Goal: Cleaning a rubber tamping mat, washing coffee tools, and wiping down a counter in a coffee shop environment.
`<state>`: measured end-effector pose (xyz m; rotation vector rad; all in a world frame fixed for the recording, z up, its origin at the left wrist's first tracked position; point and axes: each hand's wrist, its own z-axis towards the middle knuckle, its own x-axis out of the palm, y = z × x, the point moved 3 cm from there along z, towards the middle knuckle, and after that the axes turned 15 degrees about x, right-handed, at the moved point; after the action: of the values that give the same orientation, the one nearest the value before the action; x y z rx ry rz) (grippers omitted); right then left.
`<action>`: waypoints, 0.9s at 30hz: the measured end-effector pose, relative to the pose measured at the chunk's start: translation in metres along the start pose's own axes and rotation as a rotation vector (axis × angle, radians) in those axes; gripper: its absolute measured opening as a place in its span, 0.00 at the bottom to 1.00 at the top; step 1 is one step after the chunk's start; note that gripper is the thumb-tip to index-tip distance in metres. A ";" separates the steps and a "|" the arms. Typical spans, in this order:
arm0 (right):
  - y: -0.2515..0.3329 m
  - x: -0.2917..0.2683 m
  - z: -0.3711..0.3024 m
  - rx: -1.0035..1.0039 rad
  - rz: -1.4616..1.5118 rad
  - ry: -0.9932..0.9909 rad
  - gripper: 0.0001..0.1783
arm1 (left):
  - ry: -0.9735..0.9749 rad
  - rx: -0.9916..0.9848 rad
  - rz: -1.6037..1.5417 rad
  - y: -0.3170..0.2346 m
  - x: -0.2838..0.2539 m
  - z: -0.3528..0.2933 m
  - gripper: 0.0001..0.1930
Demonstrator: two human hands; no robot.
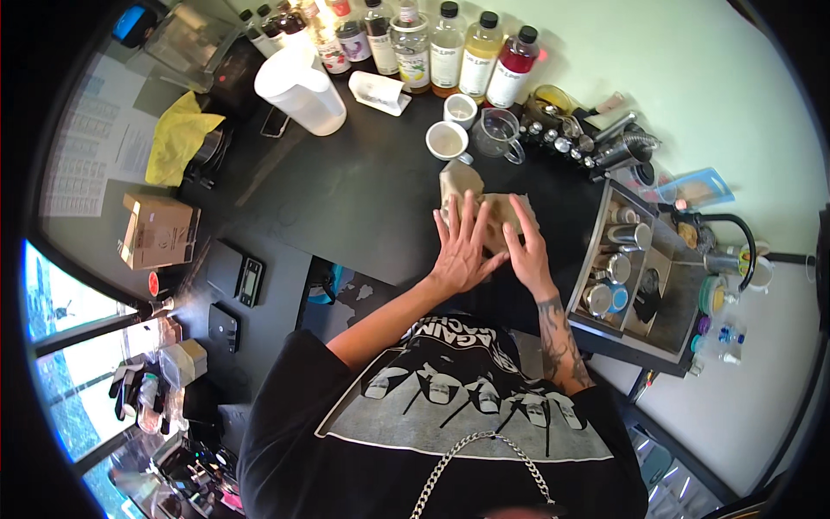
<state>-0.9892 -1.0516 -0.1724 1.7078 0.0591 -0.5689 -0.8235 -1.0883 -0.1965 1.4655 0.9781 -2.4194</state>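
Left hand [462,262] was open, fingers spread | right hand [530,262] was open also | beige sheet [499,214] lay under both hands' fingers and beyond, longer left-to-right | neither hand was clearly nearer

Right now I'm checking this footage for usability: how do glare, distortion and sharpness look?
Head view: fisheye distortion bends straight edges near the dark rim; glare washes out part of the row of bottles; the window at left is very bright; the left hand and right hand, over tan material, look reasonably sharp.
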 end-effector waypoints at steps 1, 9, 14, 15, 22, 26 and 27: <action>0.001 -0.009 -0.020 -0.077 -0.197 -0.126 0.24 | 0.082 0.011 0.110 0.001 0.007 0.007 0.54; -0.059 -0.001 -0.150 0.146 -0.705 -0.214 0.27 | 0.162 0.107 0.282 -0.009 0.098 0.066 0.40; -0.077 0.005 -0.148 0.150 -0.794 -0.174 0.30 | 0.074 0.405 0.230 -0.054 0.132 0.131 0.32; -0.079 0.005 -0.147 0.138 -0.802 -0.164 0.29 | 0.149 0.546 0.214 -0.059 0.134 0.128 0.32; -0.083 0.002 -0.147 0.109 -0.776 -0.222 0.27 | 0.192 0.570 -0.214 0.011 0.042 0.007 0.36; -0.083 0.003 -0.145 0.103 -0.795 -0.225 0.26 | 0.218 0.090 0.104 0.118 -0.053 -0.070 0.39; -0.083 0.003 -0.145 0.089 -0.805 -0.229 0.26 | 0.201 -0.070 0.196 0.150 -0.075 -0.082 0.37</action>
<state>-0.9668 -0.8982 -0.2340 1.6577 0.5805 -1.3712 -0.6592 -1.1701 -0.2274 1.7173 0.8991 -2.1136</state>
